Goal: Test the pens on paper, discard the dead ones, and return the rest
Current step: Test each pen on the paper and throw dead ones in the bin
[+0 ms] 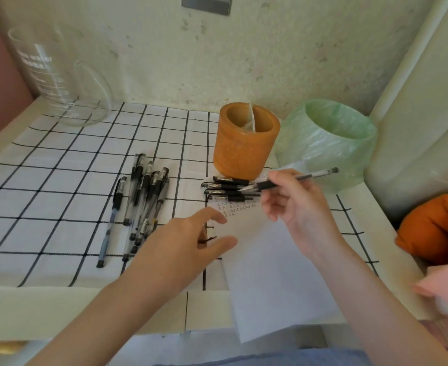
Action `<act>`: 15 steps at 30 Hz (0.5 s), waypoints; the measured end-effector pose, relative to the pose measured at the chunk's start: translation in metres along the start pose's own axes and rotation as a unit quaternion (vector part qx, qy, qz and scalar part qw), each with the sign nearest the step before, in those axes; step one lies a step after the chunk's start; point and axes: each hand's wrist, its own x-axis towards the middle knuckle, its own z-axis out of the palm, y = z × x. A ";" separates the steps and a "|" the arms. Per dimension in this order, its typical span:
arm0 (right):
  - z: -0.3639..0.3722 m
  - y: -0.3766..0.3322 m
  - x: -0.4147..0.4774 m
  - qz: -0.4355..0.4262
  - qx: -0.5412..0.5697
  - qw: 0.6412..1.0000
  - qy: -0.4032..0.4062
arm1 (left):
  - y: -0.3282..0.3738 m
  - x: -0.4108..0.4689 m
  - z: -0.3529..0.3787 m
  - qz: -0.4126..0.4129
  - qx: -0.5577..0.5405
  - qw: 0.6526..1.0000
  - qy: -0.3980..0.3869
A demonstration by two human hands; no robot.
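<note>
Nearest me, the sheet of paper (270, 273) hangs off the table's front edge, so I judge it will slide unless it is pinned. My left hand (191, 241) is at the sheet's left margin, fingers spread and loose, gripping nothing. I cannot tell whether it touches the paper. I would flatten it there before writing.

My right hand (291, 207) pinches a black gel pen (291, 180) in its fingertips. The pen is lifted clear of the sheet, its tip pointing left and its barrel running out to the right. To test it well I would bring the tip down onto bare paper just below the scribbles (238, 208), use light pressure, and make a few short strokes.

At the paper's top edge a small group of pens (228, 188) lies crosswise, so the strokes should stop short of them. To the left, on the checked cloth (59, 180), the larger pile of pens (143, 202) lies well apart from the sheet, with open cloth all round it.

Beyond these, the orange pen holder (246, 143) and the bag-lined bin (328, 143) stand just beside each other. A lift up and to the right reaches either, over nothing but the crosswise pens. A glass measuring jug (59, 80) stands in the far left corner, out of the way.
</note>
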 end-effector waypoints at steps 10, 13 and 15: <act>0.006 0.037 0.015 -0.032 -0.174 0.982 0.059 | -0.004 -0.003 0.013 0.025 0.178 0.978 -0.102; 0.007 0.045 0.020 -0.043 -0.143 0.987 0.068 | -0.004 -0.003 0.013 0.024 0.197 0.975 -0.099; 0.008 0.048 0.022 -0.055 -0.134 0.988 0.061 | -0.005 -0.003 0.014 0.026 0.203 0.974 -0.094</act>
